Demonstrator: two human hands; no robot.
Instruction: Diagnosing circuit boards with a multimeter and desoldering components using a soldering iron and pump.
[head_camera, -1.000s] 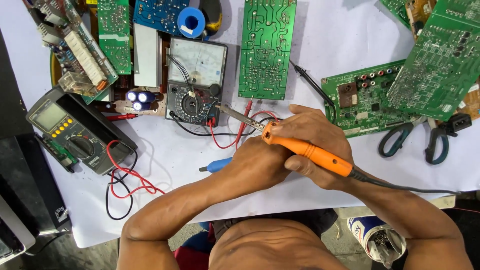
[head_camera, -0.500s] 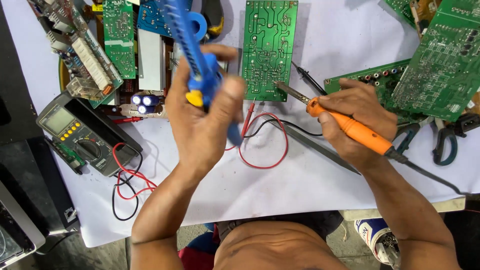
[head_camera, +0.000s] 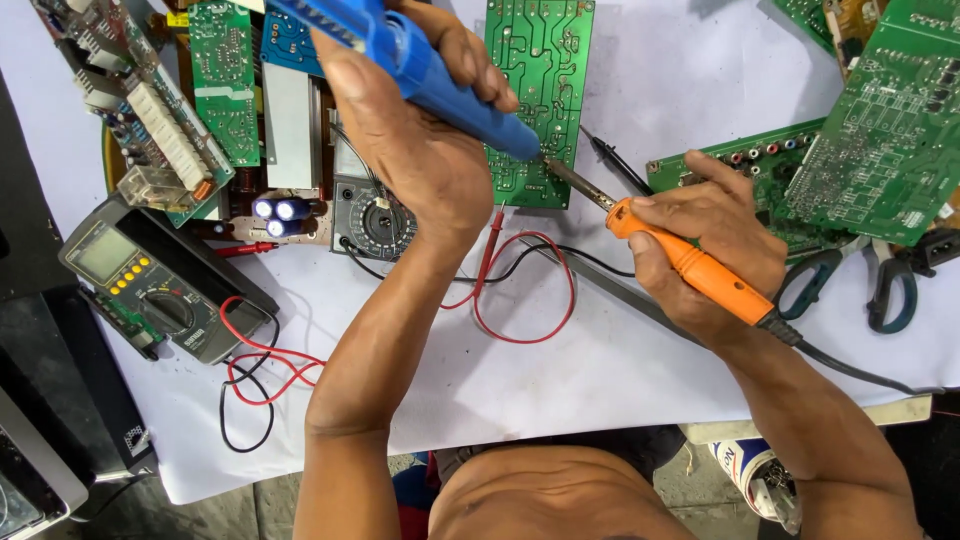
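My left hand (head_camera: 420, 130) grips a blue desoldering pump (head_camera: 430, 75), held slanted with its tip down on the lower part of a green circuit board (head_camera: 545, 60). My right hand (head_camera: 715, 245) holds an orange-handled soldering iron (head_camera: 690, 265). Its metal tip (head_camera: 570, 180) touches the same spot on the board, right beside the pump's nozzle. The iron's black cord runs off to the right.
A dark digital multimeter (head_camera: 150, 285) with red and black leads (head_camera: 265, 370) lies at left. An analogue meter (head_camera: 370, 215) sits under my left wrist. More circuit boards (head_camera: 880, 130) and scissors (head_camera: 850, 280) lie at right, other boards (head_camera: 220, 80) at top left.
My left hand left the right hand, picked up the blue pump and brought its tip down to the board. The right hand carried the iron right and up until its tip met the board.
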